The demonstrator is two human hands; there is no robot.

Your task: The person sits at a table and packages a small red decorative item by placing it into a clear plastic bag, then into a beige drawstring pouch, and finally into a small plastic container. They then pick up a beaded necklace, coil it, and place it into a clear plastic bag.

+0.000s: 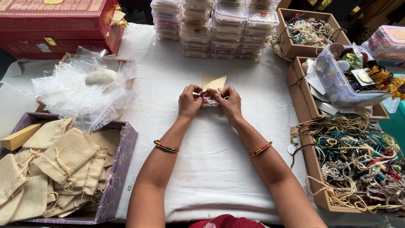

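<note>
My left hand [188,101] and my right hand [230,103] meet over the middle of the white cloth [211,169]. Together they pinch the mouth of a small beige cloth pouch [213,82], which points away from me. A small clear plastic packet [208,100] with something coloured in it shows between my fingers at the pouch's mouth. Each wrist wears a thin multicoloured bangle.
A purple tray [122,164] of beige drawstring pouches sits at the left, with clear plastic bags [84,93] and a red box [55,25] behind it. Stacked clear plastic containers [215,29] stand at the back. Cardboard boxes of beaded necklaces [358,164] line the right.
</note>
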